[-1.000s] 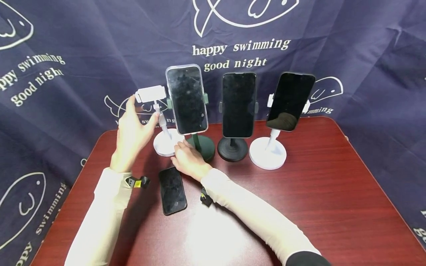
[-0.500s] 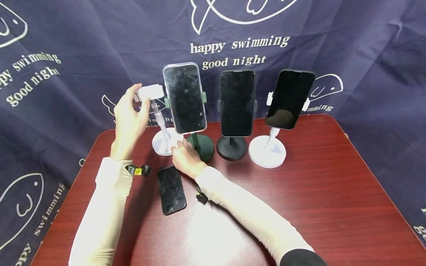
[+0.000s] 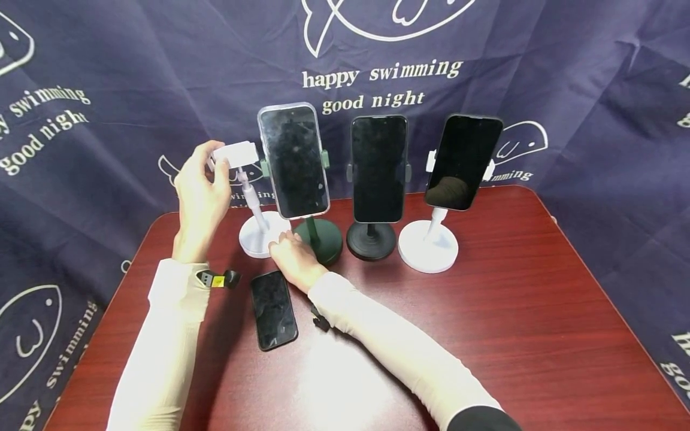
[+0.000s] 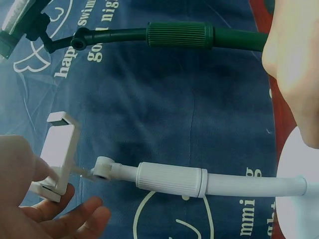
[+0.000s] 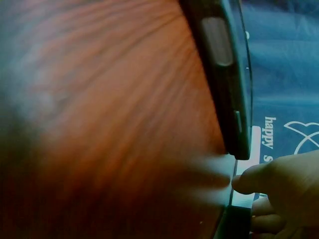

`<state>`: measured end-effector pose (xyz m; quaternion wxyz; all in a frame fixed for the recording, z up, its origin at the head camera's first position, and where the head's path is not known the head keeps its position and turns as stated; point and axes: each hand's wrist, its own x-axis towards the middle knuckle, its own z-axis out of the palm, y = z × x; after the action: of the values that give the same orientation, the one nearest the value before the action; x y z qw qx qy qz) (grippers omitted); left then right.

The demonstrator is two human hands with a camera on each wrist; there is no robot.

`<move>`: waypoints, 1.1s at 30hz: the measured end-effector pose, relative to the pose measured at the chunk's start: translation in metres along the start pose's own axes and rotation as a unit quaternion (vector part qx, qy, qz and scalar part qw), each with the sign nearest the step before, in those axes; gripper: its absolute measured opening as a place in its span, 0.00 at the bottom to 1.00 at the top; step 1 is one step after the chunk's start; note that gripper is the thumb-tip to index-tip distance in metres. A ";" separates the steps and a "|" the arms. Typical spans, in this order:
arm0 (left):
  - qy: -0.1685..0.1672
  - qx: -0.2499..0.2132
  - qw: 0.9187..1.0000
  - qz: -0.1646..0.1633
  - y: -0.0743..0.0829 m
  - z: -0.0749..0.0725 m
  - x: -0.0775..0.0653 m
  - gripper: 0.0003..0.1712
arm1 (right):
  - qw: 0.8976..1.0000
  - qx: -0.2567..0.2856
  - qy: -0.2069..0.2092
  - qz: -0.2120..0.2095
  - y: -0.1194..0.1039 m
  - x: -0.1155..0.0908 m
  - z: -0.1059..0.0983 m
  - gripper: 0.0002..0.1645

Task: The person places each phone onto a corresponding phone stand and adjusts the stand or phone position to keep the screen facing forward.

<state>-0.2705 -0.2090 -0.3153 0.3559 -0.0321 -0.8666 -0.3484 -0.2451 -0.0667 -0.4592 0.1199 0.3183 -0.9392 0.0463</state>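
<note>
At the far left stands a white phone stand (image 3: 251, 197) with a bare phone clamp (image 4: 59, 144) on top. My left hand (image 3: 198, 194) pinches the clamp's outer end, thumb on its front face and fingers behind, as the left wrist view shows. Low down, my right hand (image 3: 296, 260) holds the rim of this stand's round white base (image 3: 253, 238); in the right wrist view the thumb (image 5: 251, 180) is at the rim with curled fingers below. Just in front of the base, a black phone (image 3: 274, 311) lies face up on the table.
Right of the white stand, a green stand (image 3: 326, 239) bears a phone in a clear case (image 3: 294, 161). Beyond it, a black stand (image 3: 372, 240) and another white stand (image 3: 428, 246) hold dark phones. A blue fish-print cloth (image 3: 377, 60) hangs behind the red-brown table (image 3: 485, 299).
My left thumb has come in from below and closed onto the clamp's front. The right hand stays at the base. The whole head view has shifted slightly.
</note>
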 end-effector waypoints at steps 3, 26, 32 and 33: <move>0.004 -0.002 1.000 -0.005 0.000 -0.003 -0.003 0.18 | 1.000 -0.007 0.006 -0.014 -0.001 -0.001 0.000 0.10; 0.057 -0.060 0.995 -0.057 0.005 -0.011 -0.037 0.14 | 0.998 -0.017 0.002 -0.058 -0.008 -0.024 -0.008 0.10; 0.063 -0.099 0.990 -0.072 0.005 -0.013 -0.046 0.14 | 0.998 -0.003 0.003 -0.065 -0.008 -0.028 -0.009 0.10; 0.062 -0.103 0.990 -0.074 0.006 -0.014 -0.047 0.14 | 0.998 -0.001 0.002 -0.067 -0.008 -0.029 -0.010 0.10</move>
<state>-0.2251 -0.2044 -0.3346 0.3770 0.0176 -0.8024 -0.4623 -0.2160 -0.0538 -0.4568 0.1253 0.3805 -0.9155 0.0380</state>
